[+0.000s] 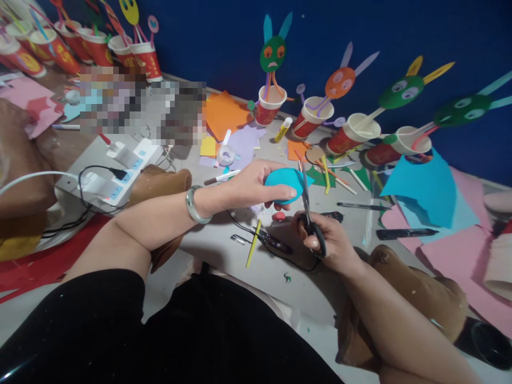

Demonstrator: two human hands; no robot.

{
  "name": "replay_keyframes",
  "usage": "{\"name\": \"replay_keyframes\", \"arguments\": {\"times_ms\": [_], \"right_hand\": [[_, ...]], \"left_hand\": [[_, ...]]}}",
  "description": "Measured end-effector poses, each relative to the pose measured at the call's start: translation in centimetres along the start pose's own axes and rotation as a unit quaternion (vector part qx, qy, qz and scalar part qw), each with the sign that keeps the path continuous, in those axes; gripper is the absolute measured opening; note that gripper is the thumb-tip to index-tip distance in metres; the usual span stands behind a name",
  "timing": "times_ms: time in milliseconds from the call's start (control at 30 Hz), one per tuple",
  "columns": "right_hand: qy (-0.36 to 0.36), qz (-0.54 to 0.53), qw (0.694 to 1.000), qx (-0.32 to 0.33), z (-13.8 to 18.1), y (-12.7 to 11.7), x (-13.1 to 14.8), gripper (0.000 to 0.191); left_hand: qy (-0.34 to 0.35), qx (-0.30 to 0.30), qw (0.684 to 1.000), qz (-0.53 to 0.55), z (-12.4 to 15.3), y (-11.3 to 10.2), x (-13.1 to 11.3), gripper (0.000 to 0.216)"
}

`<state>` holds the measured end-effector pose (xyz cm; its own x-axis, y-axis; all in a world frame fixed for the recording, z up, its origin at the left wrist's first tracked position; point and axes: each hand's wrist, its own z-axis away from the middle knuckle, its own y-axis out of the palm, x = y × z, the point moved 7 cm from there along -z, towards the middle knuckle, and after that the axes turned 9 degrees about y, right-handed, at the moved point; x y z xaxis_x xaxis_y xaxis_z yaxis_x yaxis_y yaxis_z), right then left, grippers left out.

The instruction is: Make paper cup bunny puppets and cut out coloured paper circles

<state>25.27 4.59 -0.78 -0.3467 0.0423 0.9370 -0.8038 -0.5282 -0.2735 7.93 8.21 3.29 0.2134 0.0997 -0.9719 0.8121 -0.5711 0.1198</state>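
Blue paper (282, 186) with a rounded outline is in the person's left hand (244, 186), held up over the middle of the table (218, 256), thumb pressed on its upper face and the other fingers curled beneath. The right hand (334, 245) has its fingers closed through the black handles of a pair of scissors (306, 205), whose blades lie against the right side of the paper, where a pointed corner juts out past them. How far the blades are parted, I cannot tell from where I stand. A pale green bangle (192, 205) circles the left wrist.

Below the hands, toward the table's near edge, lie a thin yellow strip (253, 244) and a dark cable. Along the far edge, in front of a dark blue panel (224, 37), four red paper cups (269, 113) stand in a row, each holding a paper face with long ears; three faces are green and one is orange. A yellow glue stick (283, 129) stands between the first two cups and an orange sheet (226, 114). Near that sheet sits a roll of clear tape (225, 155). Off to the left, plugs fill part of a white power strip (134, 165). Toward the right edge, larger turquoise (426, 184) and pink sheets (460, 253) overlap, with a black marker (406, 233) across them.
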Motion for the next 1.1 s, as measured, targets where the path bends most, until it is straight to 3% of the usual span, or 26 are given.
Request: {"name": "replay_keyframes", "arguments": {"times_ms": [567,1100], "right_hand": [[-0.010,0.024,1.000,0.009,-0.18,0.09,0.61,0.083],[-0.005,0.022,1.000,-0.005,-0.06,-0.17,0.18,0.084]], "left_hand": [[-0.002,-0.013,0.998,-0.055,0.22,-0.25,0.72,0.024],[-0.002,0.001,1.000,-0.020,0.13,0.04,0.56,0.024]]}}
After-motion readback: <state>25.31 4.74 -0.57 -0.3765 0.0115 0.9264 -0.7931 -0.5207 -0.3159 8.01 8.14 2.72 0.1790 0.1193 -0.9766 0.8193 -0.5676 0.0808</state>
